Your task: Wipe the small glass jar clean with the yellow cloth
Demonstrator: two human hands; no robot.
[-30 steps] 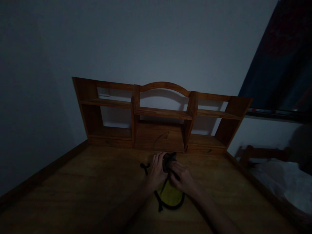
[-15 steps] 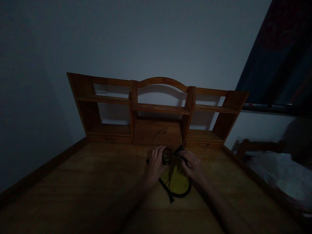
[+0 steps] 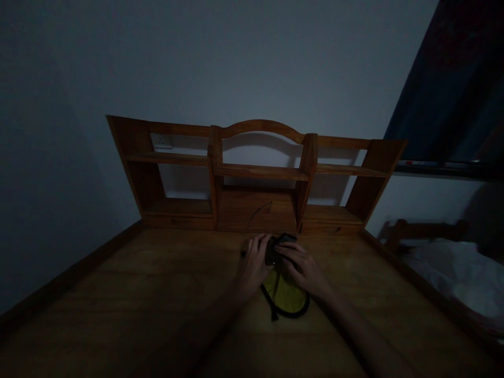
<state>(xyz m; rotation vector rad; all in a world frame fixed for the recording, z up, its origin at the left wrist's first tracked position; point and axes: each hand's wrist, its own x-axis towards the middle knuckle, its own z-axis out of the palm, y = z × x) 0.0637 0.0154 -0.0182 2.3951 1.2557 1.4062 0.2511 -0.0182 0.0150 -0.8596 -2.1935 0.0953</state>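
Note:
My left hand (image 3: pixel 255 262) is closed around a pair of dark-lensed sunglasses (image 3: pixel 270 253), its fingers wrapped over the outer side. A small black tip sticks out left of that hand. My right hand (image 3: pixel 300 266) has its fingers bent and pressed together on a piece of dark cloth (image 3: pixel 288 238) against the lens. Whether this cloth is joined to the yellow piece below cannot be made out. Under both hands lies a yellow fabric pouch (image 3: pixel 290 299) with black edging and a short black tail at its lower left. Dim light hides finer detail.
The wooden desk top (image 3: pixel 177 278) carries a wooden shelf unit (image 3: pixel 260 170) along its back, against the wall. A raised rim (image 3: pixel 417 286) runs along the right side. Beyond it lies pale bedding (image 3: pixel 464 278). A dark curtain (image 3: pixel 444 94) hangs at the upper right.
My right hand has moved left to the sunglasses, bringing the dark cloth over the lens. The lens is now mostly covered. My left hand has shifted slightly right.

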